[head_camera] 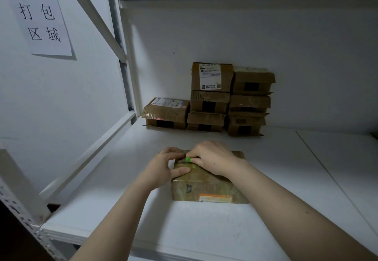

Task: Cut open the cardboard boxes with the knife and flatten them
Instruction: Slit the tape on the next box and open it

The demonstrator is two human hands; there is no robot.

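**A:** What's happening at the white shelf (pixel 204 230)?

**B:** A person works on 1 cardboard box (pixel 204 187). It lies flat near the middle of the shelf, closer to the front edge than to the back wall.

**A:** Why both hands on it?

**B:** The left hand (pixel 163 168) clamps the box's far left corner, fingers curled over the edge and thumb flat on the top face. That looks meant to stop the box sliding under the blade. The right hand (pixel 212 158) is closed tight round a green-handled knife (pixel 188 159), held low over the top face by that same corner. I'd judge the cut is at the tape seam, though the blade is too small to make out.

**A:** So neither hand is loose?

**B:** Neither. 1 grips cardboard, the other grips the tool, and the 2 almost meet.

**A:** And the rest of the job?

**B:** 7 stacked boxes (pixel 210 97) wait at the shelf's back edge, against the rear wall and well apart from the work. 1 sits alone on the left, then come 2 columns of 3. None looks flattened. A paper sign (pixel 36 13) hangs on the left wall.
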